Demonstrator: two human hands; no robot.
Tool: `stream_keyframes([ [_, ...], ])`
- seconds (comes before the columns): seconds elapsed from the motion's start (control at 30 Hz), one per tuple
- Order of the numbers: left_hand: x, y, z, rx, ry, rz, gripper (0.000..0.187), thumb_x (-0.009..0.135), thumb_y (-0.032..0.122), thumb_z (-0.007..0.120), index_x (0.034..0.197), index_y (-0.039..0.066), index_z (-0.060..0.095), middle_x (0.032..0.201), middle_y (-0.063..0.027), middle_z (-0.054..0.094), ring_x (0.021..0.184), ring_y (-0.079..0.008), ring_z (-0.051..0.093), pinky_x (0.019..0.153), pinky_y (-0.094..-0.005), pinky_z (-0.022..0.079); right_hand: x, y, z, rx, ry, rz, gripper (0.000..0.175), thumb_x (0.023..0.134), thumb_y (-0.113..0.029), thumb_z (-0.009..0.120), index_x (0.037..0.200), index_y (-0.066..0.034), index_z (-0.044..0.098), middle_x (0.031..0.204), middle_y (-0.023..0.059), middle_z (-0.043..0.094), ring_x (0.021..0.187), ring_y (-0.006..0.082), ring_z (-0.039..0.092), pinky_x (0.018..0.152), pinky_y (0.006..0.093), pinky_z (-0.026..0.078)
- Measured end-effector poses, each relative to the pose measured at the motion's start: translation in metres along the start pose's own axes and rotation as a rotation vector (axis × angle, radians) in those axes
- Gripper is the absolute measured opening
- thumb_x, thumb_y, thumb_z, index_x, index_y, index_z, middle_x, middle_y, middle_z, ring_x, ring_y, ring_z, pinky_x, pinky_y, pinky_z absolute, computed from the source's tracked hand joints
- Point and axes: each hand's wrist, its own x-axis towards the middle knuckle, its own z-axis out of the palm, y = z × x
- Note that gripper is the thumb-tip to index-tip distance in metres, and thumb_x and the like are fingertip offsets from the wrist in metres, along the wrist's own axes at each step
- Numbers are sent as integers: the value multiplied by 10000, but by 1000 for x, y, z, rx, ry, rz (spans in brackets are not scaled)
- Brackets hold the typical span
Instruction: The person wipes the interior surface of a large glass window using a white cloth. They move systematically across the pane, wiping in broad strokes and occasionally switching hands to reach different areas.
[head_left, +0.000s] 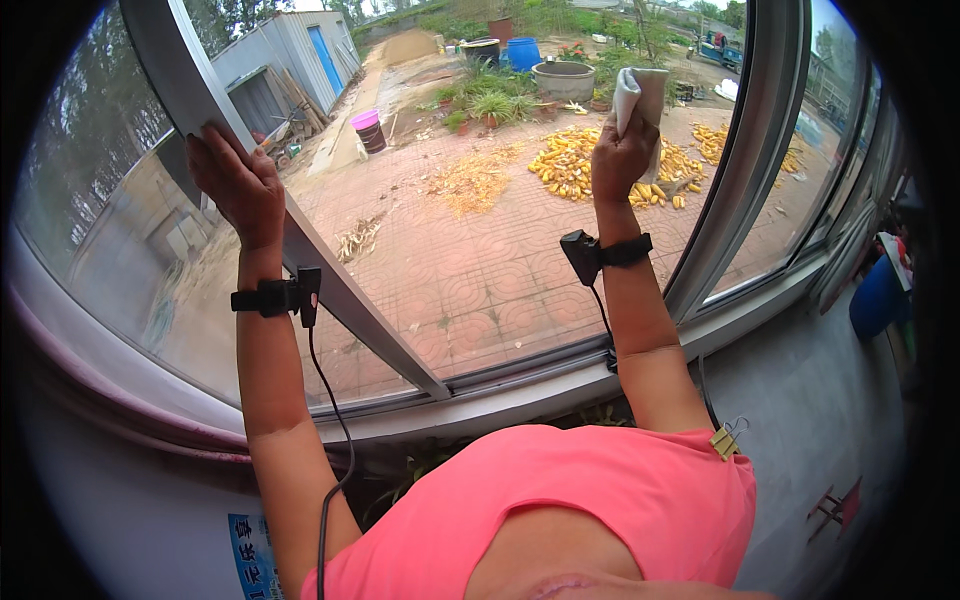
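Note:
My left hand (244, 191) is raised to the aluminium upright of the window sash (352, 307), fingers laid over the bar and thumb on its near side. A pale, folded cloth (646, 86) is gripped in my right hand (624, 154), its top sticking up above the fist. That hand is held up in front of the window's right part, near the right frame post (739, 187). Whether glass lies behind the cloth, I cannot tell. Each wrist carries a black strap with a small device and a cable.
Below the window runs a pale sill (480, 412). Outside, corn cobs (566, 161) are heaped on paving, with flowerpots, a blue barrel (523, 54) and a round tub (564, 81) beyond. Indoors at right are a small red stool (836, 510) and a gathered curtain (851, 255).

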Motion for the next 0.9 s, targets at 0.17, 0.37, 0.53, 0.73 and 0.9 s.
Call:
stream_keyframes([
  [0.17, 0, 0, -2, 7, -17, -24, 691, 803, 112, 536, 1433, -27, 287, 1398, -339, 337, 1296, -481, 341, 1106, -538, 233, -34, -116, 5, 190, -237, -185, 425, 696, -75, 667, 1118, -114, 643, 918, 121, 539, 825, 332, 569, 668, 427, 495],
  [0.37, -1, 1, -3, -19, -34, -50, 691, 808, 107, 533, 1443, -2, 286, 1419, -337, 313, 1306, -484, 327, 1093, -540, 245, -112, -189, -12, 473, -328, -649, 190, 765, -154, 620, 935, -207, 688, 813, 13, 501, 691, 190, 557, 607, 353, 439],
  [0.53, -2, 1, -3, -31, -27, -46, 710, 790, 97, 546, 1446, 7, 290, 1430, -322, 312, 1306, -477, 332, 1085, -537, 253, -90, -181, -1, 489, -391, -721, 174, 761, -172, 620, 910, -218, 698, 800, 3, 483, 716, 181, 556, 611, 339, 447],
  [0.73, -3, 2, -2, -28, -23, -50, 706, 786, 89, 555, 1440, 8, 301, 1422, -319, 323, 1291, -475, 346, 1079, -539, 259, 32, -147, 36, 181, -99, -635, 322, 690, -121, 673, 981, -257, 701, 816, 7, 479, 757, 206, 565, 581, 345, 483],
  [0.9, -3, 2, -2, -49, -5, -37, 688, 792, 100, 557, 1431, 8, 320, 1417, -322, 326, 1290, -477, 346, 1081, -538, 261, 107, -41, 36, -180, 33, -239, 353, 746, -172, 673, 1091, -246, 659, 955, 67, 585, 807, 297, 637, 552, 424, 522],
])
